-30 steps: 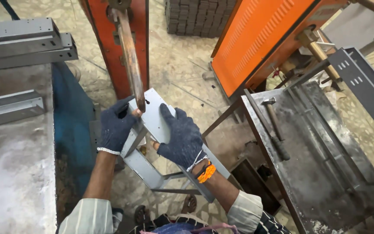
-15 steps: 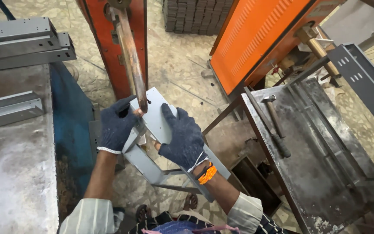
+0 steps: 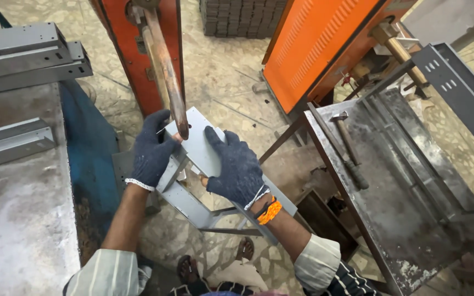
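Left hand [image 3: 152, 151], dark knit glove, closed around the left edge of the grey folded sheet-metal bracket [image 3: 198, 145], fingers curled over the top right beside the electrode tip. Right hand [image 3: 237, 167], same glove, orange band at the wrist, spread flat over the bracket's right side, thumb underneath as far as I can tell. Both grip it firmly.

Bracket is held in the air, tilted, its upper flat face pressed up under the tip of the long copper-coloured rod electrode [image 3: 165, 77] that comes down from the orange-red machine frame [image 3: 138, 60]. Lower legs of the bracket hang toward the floor, above the person's sandalled feet.

Right: rusty steel bench [image 3: 407, 219] with a hammer [image 3: 346, 148] and flat bars lying on it. Left: grey bench [image 3: 12, 219] stacked with grey metal channels [image 3: 23, 55]. Far: orange perforated panel [image 3: 314, 49].

Risks, my read:
- Left fingertips sit very near the tip; pinch or burn if they creep in.
- Part is hand-held only; slight tilt would shift the contact spot.
- Open sandals under a sharp-edged part if the grip slips.
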